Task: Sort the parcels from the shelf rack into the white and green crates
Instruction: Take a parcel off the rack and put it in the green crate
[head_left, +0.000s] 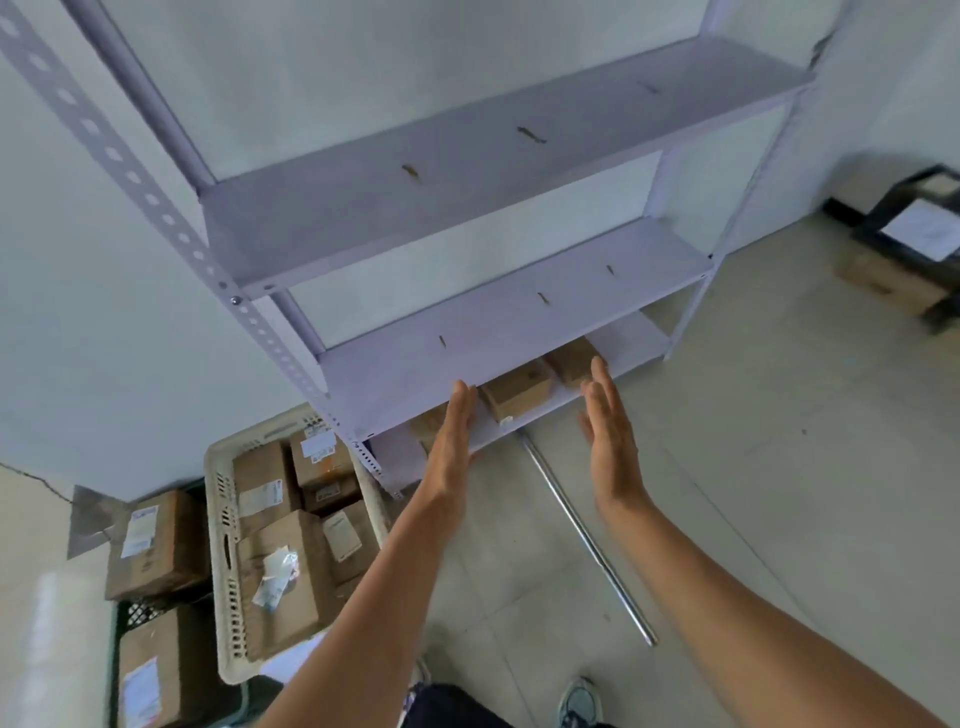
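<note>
No legible text in view. White shipping labels (139, 531) on the cardboard parcels (304, 616) in the white crate (215, 519) and the green crate (135, 614): print too blurred to read. Paper sheet (923, 229) at far right, same.

Pale lilac shelf rack (498, 332), brown parcels (517, 389) (white labels), white crate (218, 525), green crate (115, 644).

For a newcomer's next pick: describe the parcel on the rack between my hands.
Start at the white metal shelf rack and go to its lowest shelf. Of three small brown cardboard boxes there, it is the middle box, between the open left hand and right hand, which partly cover its neighbours.
</note>
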